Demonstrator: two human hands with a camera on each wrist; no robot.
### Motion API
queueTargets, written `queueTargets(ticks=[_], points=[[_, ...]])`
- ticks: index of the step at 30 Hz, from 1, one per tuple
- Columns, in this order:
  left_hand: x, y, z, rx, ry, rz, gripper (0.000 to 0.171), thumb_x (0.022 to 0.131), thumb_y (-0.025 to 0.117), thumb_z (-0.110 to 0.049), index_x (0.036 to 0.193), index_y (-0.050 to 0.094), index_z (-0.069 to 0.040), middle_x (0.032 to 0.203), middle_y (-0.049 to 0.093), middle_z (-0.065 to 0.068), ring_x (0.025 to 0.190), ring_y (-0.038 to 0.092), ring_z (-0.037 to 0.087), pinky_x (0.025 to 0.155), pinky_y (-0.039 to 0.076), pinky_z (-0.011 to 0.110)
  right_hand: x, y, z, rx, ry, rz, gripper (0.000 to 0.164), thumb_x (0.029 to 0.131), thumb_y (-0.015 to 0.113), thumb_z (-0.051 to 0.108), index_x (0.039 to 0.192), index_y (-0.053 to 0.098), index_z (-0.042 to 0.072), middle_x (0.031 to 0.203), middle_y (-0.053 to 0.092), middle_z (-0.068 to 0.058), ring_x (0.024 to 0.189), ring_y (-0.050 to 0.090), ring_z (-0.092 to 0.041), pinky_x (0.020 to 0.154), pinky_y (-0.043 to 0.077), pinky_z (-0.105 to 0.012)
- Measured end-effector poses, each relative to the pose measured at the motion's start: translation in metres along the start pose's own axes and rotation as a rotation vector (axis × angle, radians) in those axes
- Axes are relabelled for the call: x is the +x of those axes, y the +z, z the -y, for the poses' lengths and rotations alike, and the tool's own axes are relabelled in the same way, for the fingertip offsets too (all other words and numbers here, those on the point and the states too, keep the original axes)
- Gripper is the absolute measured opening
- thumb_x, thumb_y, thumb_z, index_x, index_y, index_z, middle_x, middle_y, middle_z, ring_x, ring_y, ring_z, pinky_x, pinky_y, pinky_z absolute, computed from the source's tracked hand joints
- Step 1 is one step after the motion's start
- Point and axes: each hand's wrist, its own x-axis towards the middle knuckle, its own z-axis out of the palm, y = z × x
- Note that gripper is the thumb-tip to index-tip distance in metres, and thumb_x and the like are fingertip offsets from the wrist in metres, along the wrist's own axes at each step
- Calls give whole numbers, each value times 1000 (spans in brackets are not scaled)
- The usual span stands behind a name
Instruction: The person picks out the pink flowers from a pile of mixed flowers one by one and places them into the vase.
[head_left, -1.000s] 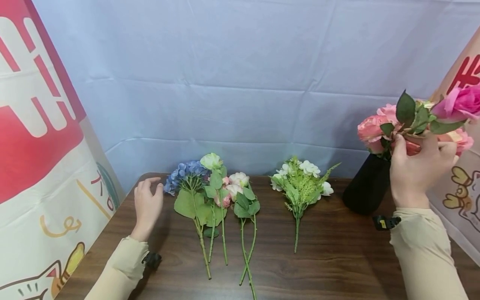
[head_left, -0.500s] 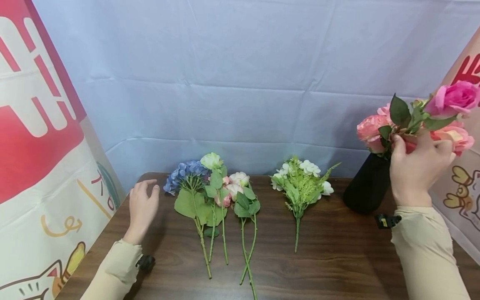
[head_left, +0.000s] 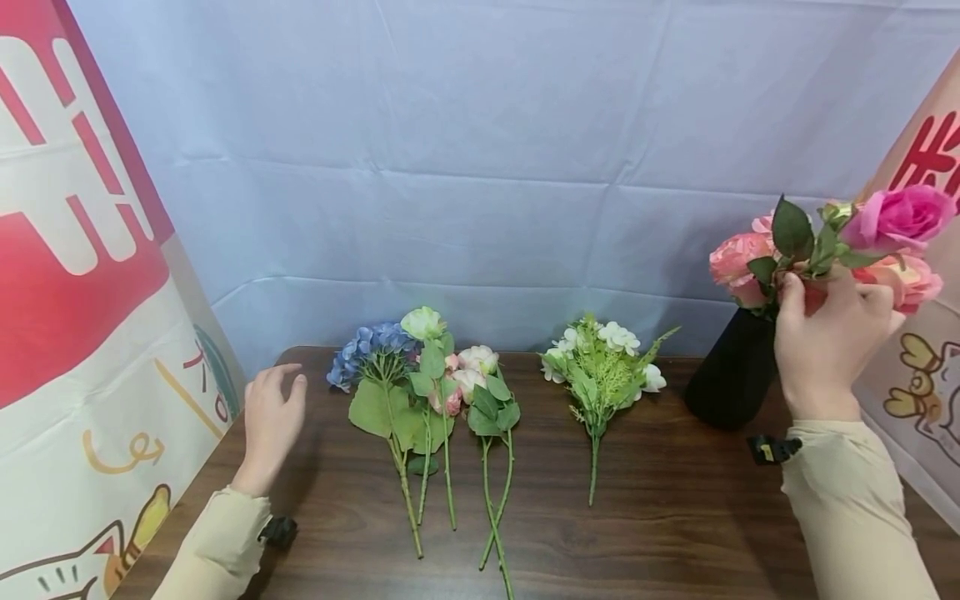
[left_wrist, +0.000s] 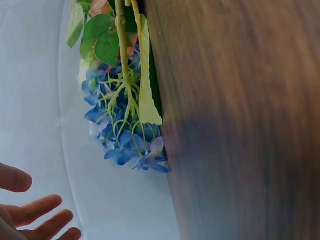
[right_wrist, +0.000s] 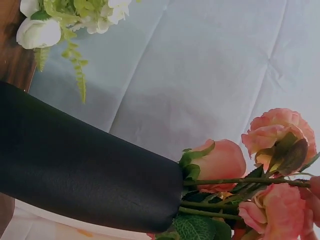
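My right hand point(head_left: 832, 346) pinches the stem point(right_wrist: 225, 181) of a magenta rose point(head_left: 903, 218) just above a black vase point(head_left: 729, 371). In the right wrist view that stem runs down into the vase mouth beside pink and coral roses point(right_wrist: 217, 162); its lower end is hidden inside. The vase leans slightly in the head view. To the left, my left hand point(head_left: 272, 421) hovers over the table's left edge with loosely bent fingers and holds nothing. Nearest to it lies a blue hydrangea point(head_left: 371, 350), clearly apart from the fingers in the left wrist view.
Beside the hydrangea lie a pale green-white flower point(head_left: 422, 322), pinkish-white blooms point(head_left: 477, 360) and crossed green stems point(head_left: 491, 508). A white bunch with fern leaves point(head_left: 600, 375) lies between them and the vase. A pale blue cloth point(head_left: 480, 167) hangs behind the brown table point(head_left: 660, 533).
My left hand has drawn left, away from the hydrangea. The magenta rose has swung left and settled slightly lower from half a second ago, still in my right hand.
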Motion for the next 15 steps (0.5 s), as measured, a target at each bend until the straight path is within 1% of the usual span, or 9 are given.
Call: queueTargets(ticks=[4,9,11,13,15], points=[[0,-3,0,0,-7,-1,30,88,47,-18,109,58,0,116,52,20,106,40,37,89,30,46,-2,0,0,33,-35,-24,38,85,53,31,103,61,-1,92,51,-25,98,41,-36,99,15,-41],[1,-4,0,3,-10,-6,29,88,47,-18,108,59,0,116,52,21,106,40,37,90,29,46,-3,-3,0,45,-55,-21,41,86,51,33,102,60,-3,89,48,-25,96,39,-38,94,19,-45],[1,-4,0,3,-9,-9,29,88,47,-18,108,59,0,116,52,21,106,40,37,89,29,46,-3,-3,1,55,-59,-30,39,85,52,33,106,61,1,94,52,-23,101,41,-36,95,20,-44],[1,-3,0,4,-7,-13,29,88,48,-18,107,59,0,116,52,21,106,41,38,89,29,46,-2,-3,2,78,-72,-58,35,85,53,31,105,62,3,91,56,-23,98,44,-36,98,20,-41],[1,-3,0,4,-5,-16,29,87,48,-18,107,59,0,115,52,21,106,41,38,89,29,46,-1,-2,3,98,-90,-93,31,85,54,29,101,64,4,85,59,-23,92,49,-36,97,23,-37]])
